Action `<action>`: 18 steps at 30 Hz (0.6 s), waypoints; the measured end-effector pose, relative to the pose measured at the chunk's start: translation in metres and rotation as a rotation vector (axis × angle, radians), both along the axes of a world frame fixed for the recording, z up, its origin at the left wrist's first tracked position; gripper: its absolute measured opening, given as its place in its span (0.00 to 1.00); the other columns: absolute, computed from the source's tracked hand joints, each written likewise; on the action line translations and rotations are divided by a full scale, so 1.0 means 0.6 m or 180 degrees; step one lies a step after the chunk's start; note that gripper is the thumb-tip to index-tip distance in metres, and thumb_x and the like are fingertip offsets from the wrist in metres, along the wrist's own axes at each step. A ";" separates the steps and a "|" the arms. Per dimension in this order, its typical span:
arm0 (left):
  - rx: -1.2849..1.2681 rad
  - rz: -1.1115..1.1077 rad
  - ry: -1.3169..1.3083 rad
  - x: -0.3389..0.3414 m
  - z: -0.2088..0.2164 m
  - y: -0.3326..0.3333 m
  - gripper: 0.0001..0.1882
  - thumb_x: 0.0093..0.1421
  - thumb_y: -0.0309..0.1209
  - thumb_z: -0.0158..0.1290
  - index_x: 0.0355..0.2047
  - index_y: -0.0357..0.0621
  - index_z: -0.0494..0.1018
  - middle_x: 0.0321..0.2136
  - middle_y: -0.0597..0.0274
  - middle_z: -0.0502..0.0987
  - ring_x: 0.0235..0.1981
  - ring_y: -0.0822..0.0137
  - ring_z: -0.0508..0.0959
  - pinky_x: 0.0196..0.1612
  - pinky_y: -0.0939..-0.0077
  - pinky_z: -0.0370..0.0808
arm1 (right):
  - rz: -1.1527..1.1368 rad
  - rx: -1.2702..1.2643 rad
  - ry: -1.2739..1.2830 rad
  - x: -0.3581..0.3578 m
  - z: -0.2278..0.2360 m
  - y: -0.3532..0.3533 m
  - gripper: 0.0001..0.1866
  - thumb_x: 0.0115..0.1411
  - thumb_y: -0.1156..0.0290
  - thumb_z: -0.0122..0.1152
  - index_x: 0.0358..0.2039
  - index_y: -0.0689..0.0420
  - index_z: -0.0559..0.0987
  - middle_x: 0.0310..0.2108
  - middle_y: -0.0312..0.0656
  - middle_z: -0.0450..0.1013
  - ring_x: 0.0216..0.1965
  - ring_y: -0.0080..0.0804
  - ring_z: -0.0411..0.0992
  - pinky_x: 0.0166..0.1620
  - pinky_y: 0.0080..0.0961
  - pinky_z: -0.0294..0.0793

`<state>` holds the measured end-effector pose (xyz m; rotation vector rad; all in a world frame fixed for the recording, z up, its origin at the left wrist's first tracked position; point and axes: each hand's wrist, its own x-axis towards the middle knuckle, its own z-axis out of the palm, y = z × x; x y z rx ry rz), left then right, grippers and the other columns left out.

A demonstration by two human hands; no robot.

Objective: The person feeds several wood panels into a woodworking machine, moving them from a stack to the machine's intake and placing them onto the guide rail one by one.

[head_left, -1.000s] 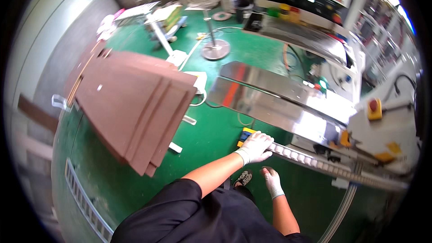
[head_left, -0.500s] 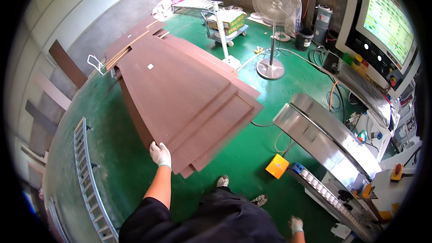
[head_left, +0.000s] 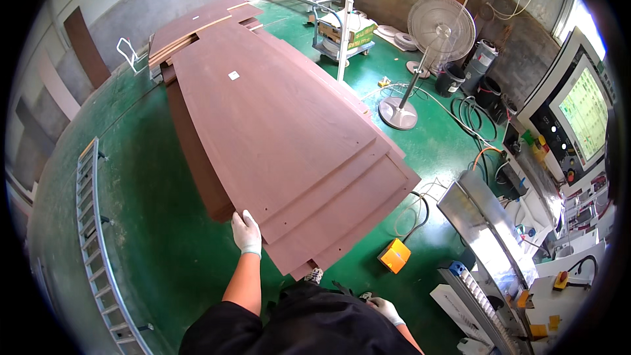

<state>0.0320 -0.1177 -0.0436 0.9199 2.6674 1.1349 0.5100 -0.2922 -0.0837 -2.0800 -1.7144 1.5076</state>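
Observation:
A stack of large brown panels (head_left: 289, 131) stretches away in front of me, its near sheets overlapping like steps, with small dark holes along the near edges. My left hand (head_left: 246, 233), in a white glove, grips the near left edge of an upper panel; some of its fingers are hidden at the edge. My right hand (head_left: 386, 309), gloved too, is low beside my body, apart from the stack. Its fingers point loosely forward and hold nothing that I can see. A small white label (head_left: 233, 75) lies on the top panel.
A metal ladder (head_left: 98, 243) lies at left on the green floor. To the right are an orange box (head_left: 395, 256) with a cable, a machine with a shiny metal cover (head_left: 483, 217) and a screen (head_left: 583, 115). Farther back are a standing fan (head_left: 442, 28) and a loaded cart (head_left: 348, 34).
My view has turned left and come closer to the stack. The left hand stays at the panel's edge. My right hand has moved inward, towards my body.

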 end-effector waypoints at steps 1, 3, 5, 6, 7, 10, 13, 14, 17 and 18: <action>0.0165 -0.0062 -0.0120 -0.019 -0.014 -0.001 0.23 0.71 0.46 0.45 0.47 0.33 0.70 0.42 0.37 0.76 0.46 0.38 0.77 0.46 0.48 0.75 | 0.0287 0.0312 0.0080 -0.029 0.017 0.025 0.16 0.65 0.59 0.60 0.44 0.57 0.84 0.41 0.50 0.82 0.45 0.45 0.80 0.50 0.35 0.77; 0.0309 -0.0132 -0.0897 -0.056 -0.032 -0.008 0.21 0.71 0.46 0.48 0.43 0.37 0.68 0.31 0.49 0.75 0.28 0.50 0.78 0.30 0.58 0.74 | 0.0048 0.0365 0.0033 -0.062 0.022 0.056 0.17 0.65 0.58 0.60 0.44 0.57 0.84 0.40 0.50 0.82 0.45 0.46 0.80 0.50 0.36 0.78; 0.0143 0.0056 -0.2356 -0.052 0.005 0.000 0.21 0.71 0.48 0.48 0.42 0.39 0.67 0.27 0.57 0.72 0.19 0.61 0.74 0.20 0.67 0.71 | -0.0161 0.0340 0.0000 -0.060 0.009 0.073 0.17 0.66 0.57 0.59 0.44 0.57 0.84 0.39 0.50 0.82 0.44 0.47 0.81 0.50 0.35 0.78; 0.0279 -0.0031 -0.2696 -0.048 0.024 0.006 0.21 0.70 0.50 0.50 0.40 0.43 0.66 0.26 0.65 0.67 0.15 0.74 0.66 0.15 0.79 0.63 | -0.0226 0.0177 -0.0055 -0.047 -0.005 0.072 0.17 0.66 0.57 0.59 0.43 0.57 0.84 0.39 0.50 0.82 0.44 0.47 0.81 0.49 0.35 0.78; 0.0153 -0.0145 -0.2884 -0.055 0.039 0.004 0.21 0.70 0.50 0.50 0.41 0.44 0.66 0.27 0.65 0.67 0.16 0.74 0.67 0.15 0.79 0.65 | -0.0257 0.0029 -0.0090 -0.039 -0.011 0.078 0.17 0.66 0.57 0.58 0.43 0.57 0.84 0.39 0.50 0.82 0.43 0.47 0.80 0.49 0.35 0.78; -0.0030 -0.0303 -0.2852 -0.092 0.019 -0.022 0.20 0.70 0.50 0.49 0.41 0.45 0.66 0.27 0.66 0.67 0.17 0.75 0.66 0.16 0.78 0.64 | -0.0357 0.0023 -0.0149 -0.021 0.023 0.076 0.16 0.67 0.60 0.59 0.42 0.60 0.84 0.37 0.49 0.82 0.41 0.39 0.81 0.47 0.33 0.78; -0.0112 -0.0459 -0.3099 -0.079 0.029 -0.031 0.20 0.71 0.50 0.49 0.41 0.45 0.66 0.27 0.66 0.68 0.19 0.75 0.66 0.17 0.78 0.64 | -0.0149 0.0269 -0.0682 0.040 -0.002 0.022 0.18 0.67 0.55 0.58 0.40 0.58 0.85 0.36 0.52 0.82 0.42 0.49 0.81 0.46 0.38 0.78; -0.0124 -0.0531 -0.3228 -0.076 0.035 -0.043 0.19 0.71 0.50 0.49 0.41 0.45 0.66 0.27 0.66 0.68 0.19 0.75 0.66 0.17 0.78 0.64 | -0.0291 0.0211 -0.0708 0.064 -0.025 -0.005 0.18 0.66 0.55 0.59 0.40 0.58 0.85 0.35 0.51 0.82 0.41 0.49 0.81 0.46 0.38 0.79; -0.0397 -0.0612 -0.3533 -0.079 0.060 -0.094 0.19 0.71 0.48 0.47 0.40 0.44 0.66 0.27 0.64 0.70 0.17 0.74 0.66 0.17 0.75 0.67 | -0.0752 -0.0199 -0.0701 0.098 -0.071 -0.074 0.18 0.65 0.55 0.60 0.40 0.58 0.85 0.34 0.51 0.82 0.41 0.48 0.81 0.46 0.38 0.79; -0.0578 -0.0803 -0.3596 -0.085 0.071 -0.113 0.19 0.71 0.48 0.46 0.40 0.43 0.66 0.26 0.63 0.71 0.17 0.73 0.68 0.18 0.73 0.70 | -0.0880 -0.0261 -0.0579 0.098 -0.078 -0.090 0.19 0.65 0.55 0.61 0.40 0.61 0.85 0.34 0.49 0.83 0.39 0.42 0.82 0.45 0.34 0.79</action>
